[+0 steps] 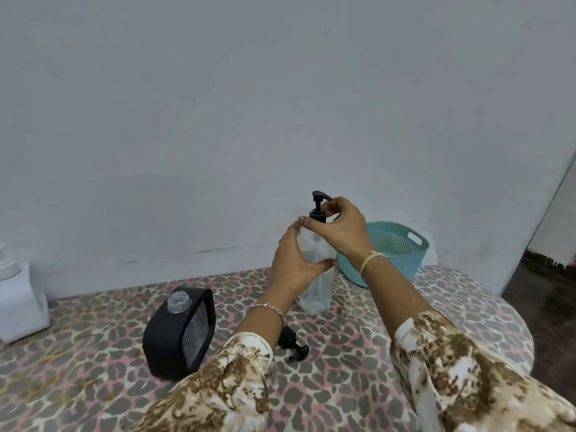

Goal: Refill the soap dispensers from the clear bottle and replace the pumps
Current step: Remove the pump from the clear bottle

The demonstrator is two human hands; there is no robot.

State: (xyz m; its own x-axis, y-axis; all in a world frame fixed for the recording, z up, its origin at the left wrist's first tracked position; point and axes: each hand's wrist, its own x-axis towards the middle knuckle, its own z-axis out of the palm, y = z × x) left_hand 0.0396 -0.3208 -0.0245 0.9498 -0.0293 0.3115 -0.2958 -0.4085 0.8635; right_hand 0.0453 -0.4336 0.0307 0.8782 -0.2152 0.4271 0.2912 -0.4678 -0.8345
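Note:
A tall clear soap dispenser stands upright near the middle of the table. My left hand wraps around its body. My right hand pinches the black pump at its collar on the dispenser's neck. To the left stands a black square-shaped dispenser with an open clear threaded neck and no pump. A second black pump lies on the table in front of my left forearm, partly hidden by the sleeve.
A teal perforated basket sits behind my right wrist at the table's back right. A white object stands at the far left edge. The table has a leopard-print cover and meets a pale wall behind.

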